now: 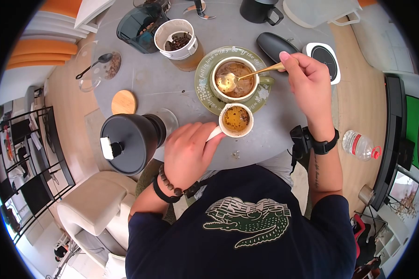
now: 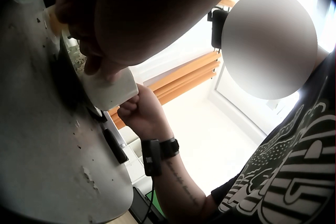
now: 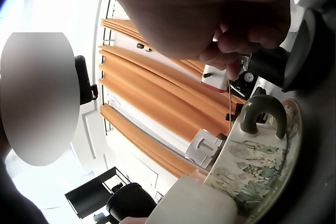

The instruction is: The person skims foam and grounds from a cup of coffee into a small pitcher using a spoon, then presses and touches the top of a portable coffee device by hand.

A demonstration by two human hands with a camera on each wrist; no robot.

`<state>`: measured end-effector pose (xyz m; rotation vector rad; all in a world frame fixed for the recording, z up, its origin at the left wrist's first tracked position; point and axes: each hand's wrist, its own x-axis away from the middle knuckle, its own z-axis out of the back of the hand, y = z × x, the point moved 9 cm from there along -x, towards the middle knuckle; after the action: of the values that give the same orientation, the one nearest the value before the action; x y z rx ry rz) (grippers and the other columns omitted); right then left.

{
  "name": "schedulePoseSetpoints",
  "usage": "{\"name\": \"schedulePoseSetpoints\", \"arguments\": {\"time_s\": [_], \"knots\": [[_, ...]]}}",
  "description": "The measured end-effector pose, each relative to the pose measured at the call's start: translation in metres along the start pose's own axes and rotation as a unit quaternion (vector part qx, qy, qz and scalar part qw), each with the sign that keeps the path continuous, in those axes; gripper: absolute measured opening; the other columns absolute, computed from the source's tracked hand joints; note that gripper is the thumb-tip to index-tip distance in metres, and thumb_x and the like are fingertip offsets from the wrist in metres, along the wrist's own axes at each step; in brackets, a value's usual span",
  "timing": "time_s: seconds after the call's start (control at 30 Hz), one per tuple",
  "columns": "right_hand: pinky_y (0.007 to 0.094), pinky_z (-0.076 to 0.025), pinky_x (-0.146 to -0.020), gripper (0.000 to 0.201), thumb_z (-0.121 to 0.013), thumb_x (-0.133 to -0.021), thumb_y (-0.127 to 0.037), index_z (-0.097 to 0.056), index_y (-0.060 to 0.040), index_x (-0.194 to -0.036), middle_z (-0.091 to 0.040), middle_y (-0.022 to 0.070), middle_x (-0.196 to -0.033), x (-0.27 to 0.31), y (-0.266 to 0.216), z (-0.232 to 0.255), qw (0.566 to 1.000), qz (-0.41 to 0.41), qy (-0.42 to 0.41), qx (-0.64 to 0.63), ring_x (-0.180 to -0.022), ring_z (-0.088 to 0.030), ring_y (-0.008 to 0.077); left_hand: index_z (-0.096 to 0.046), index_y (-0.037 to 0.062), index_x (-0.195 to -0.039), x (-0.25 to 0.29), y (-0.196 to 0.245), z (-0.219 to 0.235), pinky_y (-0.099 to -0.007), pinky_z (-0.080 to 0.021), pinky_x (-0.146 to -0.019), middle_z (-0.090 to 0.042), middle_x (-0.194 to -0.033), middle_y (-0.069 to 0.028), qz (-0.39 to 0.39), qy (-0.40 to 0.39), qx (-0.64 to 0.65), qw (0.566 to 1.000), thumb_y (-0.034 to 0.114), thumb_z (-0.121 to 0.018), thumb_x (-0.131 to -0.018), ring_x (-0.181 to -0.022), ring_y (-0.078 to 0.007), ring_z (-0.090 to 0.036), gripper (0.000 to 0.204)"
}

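My left hand (image 1: 186,146) grips the handle of a small white cup (image 1: 239,135), its amber liquid dotted with dark bits. The cup is close in front of a larger mug (image 1: 233,98), overlapping the saucer's edge in the head view. That mug, flower-patterned with a green handle in the right wrist view, stands on a green lettered saucer (image 1: 202,86) and holds brownish liquid. Between thumb and fingers, my right hand (image 1: 310,79) pinches a gold spoon (image 1: 260,71), its bowl inside the mug at the liquid.
Left of the mug stands a white-rimmed container (image 1: 158,39) with dark bits in its strainer. A dark grinder-like canister (image 1: 130,144) is by my left forearm, near a wooden lid (image 1: 124,102). A black oblong object (image 1: 274,45) and a white scale (image 1: 336,76) lie to the right.
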<state>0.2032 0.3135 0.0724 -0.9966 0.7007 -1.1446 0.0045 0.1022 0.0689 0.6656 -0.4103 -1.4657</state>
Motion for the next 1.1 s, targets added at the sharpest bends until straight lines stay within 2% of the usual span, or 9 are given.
{"name": "schedulePoseSetpoints", "arguments": {"time_s": [0.47,0.53,0.67,0.77,0.83,1.1], "knots": [[0.0267,-0.028,-0.051,0.04,-0.076,-0.111,-0.033,-0.08,-0.0005,-0.088,-0.048,-0.0104,-0.059,-0.002,0.012,0.01,0.999,-0.023,0.005,-0.023,-0.055,-0.038,0.001,-0.081,0.0049,-0.109,0.001,0.001,0.0,-0.0458,-0.056,-0.074,-0.078,-0.093,-0.0125,0.001,0.006,0.001,1.0,0.017,-0.086,-0.097,-0.082,-0.0368,-0.073,0.018],[0.0263,-0.028,-0.052,0.04,-0.077,-0.111,-0.034,-0.08,-0.0009,-0.088,-0.048,-0.0101,-0.059,-0.004,0.013,0.014,0.999,-0.024,0.012,-0.025,-0.055,-0.038,0.0011,-0.077,0.0074,-0.102,0.0,0.005,0.004,-0.0469,-0.052,-0.066,-0.071,-0.083,-0.0101,-0.026,0.035,0.001,0.999,0.025,-0.083,-0.101,-0.076,-0.0345,-0.069,0.019],[0.0259,-0.028,-0.052,0.039,-0.078,-0.11,-0.034,-0.08,-0.0017,-0.088,-0.048,-0.01,-0.059,0.0,0.007,0.026,0.999,-0.017,0.022,-0.036,-0.055,-0.039,0.0013,-0.077,0.0071,-0.101,0.0,0.006,0.003,-0.0468,-0.052,-0.067,-0.072,-0.083,-0.0103,-0.029,0.04,0.001,0.999,0.025,-0.083,-0.101,-0.076,-0.0349,-0.07,0.019],[0.0255,-0.028,-0.052,0.039,-0.078,-0.11,-0.034,-0.08,-0.0022,-0.087,-0.048,-0.01,-0.059,0.01,-0.003,0.039,0.998,-0.023,0.035,-0.054,-0.054,-0.039,0.0013,-0.077,0.007,-0.101,0.002,0.006,0.004,-0.047,-0.053,-0.067,-0.073,-0.084,-0.0107,-0.022,0.042,0.0,0.999,0.025,-0.083,-0.101,-0.077,-0.0355,-0.071,0.019],[0.0256,-0.028,-0.052,0.038,-0.078,-0.11,-0.033,-0.079,-0.0026,-0.086,-0.048,-0.0103,-0.06,0.019,-0.01,0.045,0.998,-0.019,0.032,-0.045,-0.054,-0.038,0.0011,-0.081,0.0041,-0.109,0.002,0.001,0.0,-0.0466,-0.057,-0.074,-0.079,-0.094,-0.0145,0.006,0.009,-0.006,1.0,0.02,-0.085,-0.099,-0.083,-0.0382,-0.074,0.019],[0.0246,-0.027,-0.053,0.033,-0.078,-0.11,-0.025,-0.079,-0.0006,-0.089,-0.05,-0.0102,-0.061,0.06,-0.029,0.052,0.998,0.008,0.044,-0.034,-0.056,-0.04,0.0,-0.08,0.0051,-0.106,0.002,0.003,0.0,-0.0466,-0.055,-0.071,-0.077,-0.09,-0.0133,-0.009,0.028,0.0,1.0,0.023,-0.084,-0.1,-0.08,-0.037,-0.073,0.019]]}}
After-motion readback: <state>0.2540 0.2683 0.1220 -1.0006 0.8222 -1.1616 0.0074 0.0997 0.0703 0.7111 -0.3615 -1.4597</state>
